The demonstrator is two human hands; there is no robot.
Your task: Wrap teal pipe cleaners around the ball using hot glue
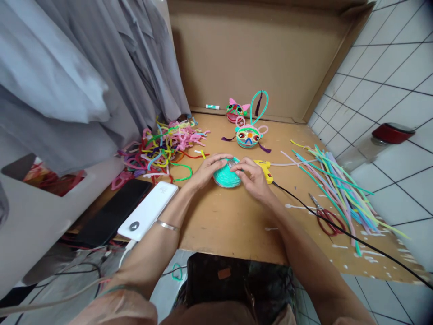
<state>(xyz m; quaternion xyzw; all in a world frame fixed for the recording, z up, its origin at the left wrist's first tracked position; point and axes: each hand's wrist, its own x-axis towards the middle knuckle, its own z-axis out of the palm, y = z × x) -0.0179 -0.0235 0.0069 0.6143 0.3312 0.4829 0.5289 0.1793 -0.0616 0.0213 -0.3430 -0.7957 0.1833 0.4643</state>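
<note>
Between my hands is a teal, bowl-shaped piece (227,177) that looks wound from pipe cleaner, held just above the tabletop. My left hand (209,170) wraps its left side, with fingers over the far rim. My right hand (252,177) pinches at its upper right edge; whether a small part sits between those fingertips I cannot make out. A yellow glue gun (265,170) lies right beside my right hand, its black cord running off to the lower right. Beyond the piece stands a finished animal-face ornament (248,136) with pink loop ears and purple tassels.
Another face ornament (235,111) and a glue stick (212,107) are at the back. Tangled pipe cleaners (169,144) heap on the left, above a black phone (115,212) and a white power bank (149,211). Straight pipe cleaners (345,185) and red-handled scissors (327,219) lie right, near a bottle (372,144).
</note>
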